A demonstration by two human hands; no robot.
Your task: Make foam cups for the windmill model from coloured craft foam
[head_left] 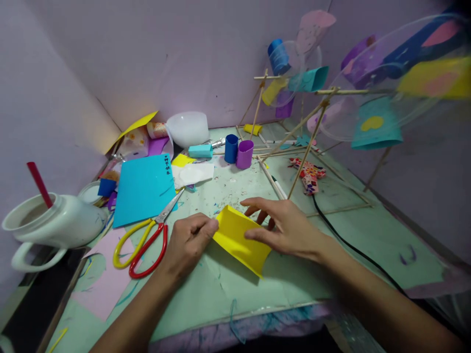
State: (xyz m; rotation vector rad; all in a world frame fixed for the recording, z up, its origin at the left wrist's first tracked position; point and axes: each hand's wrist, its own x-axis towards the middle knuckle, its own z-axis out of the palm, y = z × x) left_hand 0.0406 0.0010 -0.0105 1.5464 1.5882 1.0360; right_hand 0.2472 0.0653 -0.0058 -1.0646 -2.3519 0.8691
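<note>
A yellow piece of paper (241, 238), slightly curved, is held above the green table at the centre. My left hand (193, 240) pinches its left corner between thumb and fingers. Over its right part my right hand (277, 225) is spread, the thumb on the near face and the other fingers apart at the far edge. Scissors (158, 230) with one yellow and one red handle lie left of my left hand, beside a blue sheet (143, 189) with black writing. Behind the yellow paper stand a blue paper tube (231, 148) and a purple one (245, 154).
On the right, a stick frame (309, 127) carries clear discs with coloured paper cups. A patterned cloth-like object (309, 174) with a black cable lies under it. At left are a white mug-like container (73, 220) and pink paper scraps (106, 279). A white cup (189, 127) lies near the wall.
</note>
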